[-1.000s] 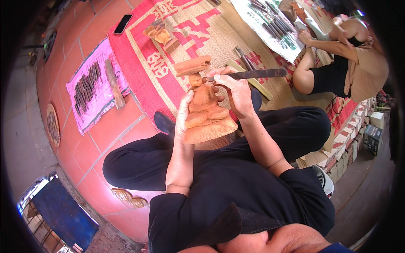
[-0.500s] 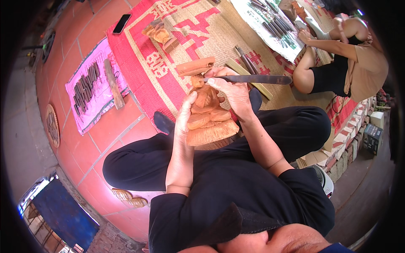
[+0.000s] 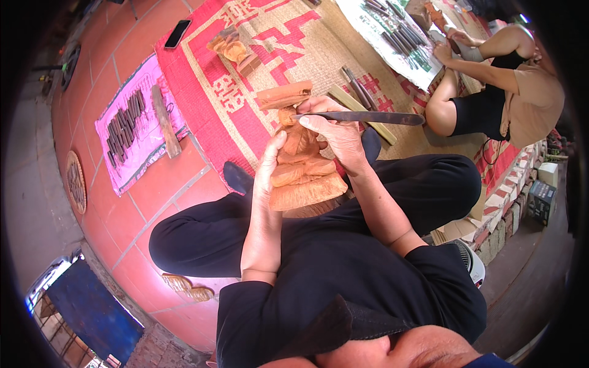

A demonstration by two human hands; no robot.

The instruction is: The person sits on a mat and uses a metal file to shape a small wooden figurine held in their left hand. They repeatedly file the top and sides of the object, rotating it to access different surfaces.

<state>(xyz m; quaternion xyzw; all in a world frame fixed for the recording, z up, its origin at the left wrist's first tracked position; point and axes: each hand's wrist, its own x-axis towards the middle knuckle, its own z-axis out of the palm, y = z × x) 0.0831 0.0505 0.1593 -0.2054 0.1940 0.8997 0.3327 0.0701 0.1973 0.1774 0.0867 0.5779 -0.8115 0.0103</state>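
Note:
A reddish-brown wooden carving with a broad base and a block-like top rests upright over my crossed legs. My left hand grips its left side, thumb against the upper part. In my right hand is a long dark carving chisel, its handle end pointing right. The chisel's tip touches the rounded part just under the top block. My right fingers curl behind the carving and are partly hidden.
A patterned red and straw mat holds another wooden carving, a phone and chisels. Left, a pink cloth bears several dark tools and a wooden mallet. A co-worker sits at right beside tools on a white sheet.
The chisel and carving have shifted only very slightly; both of my hands keep their hold. The co-worker's hands have moved and now hold a dark tool.

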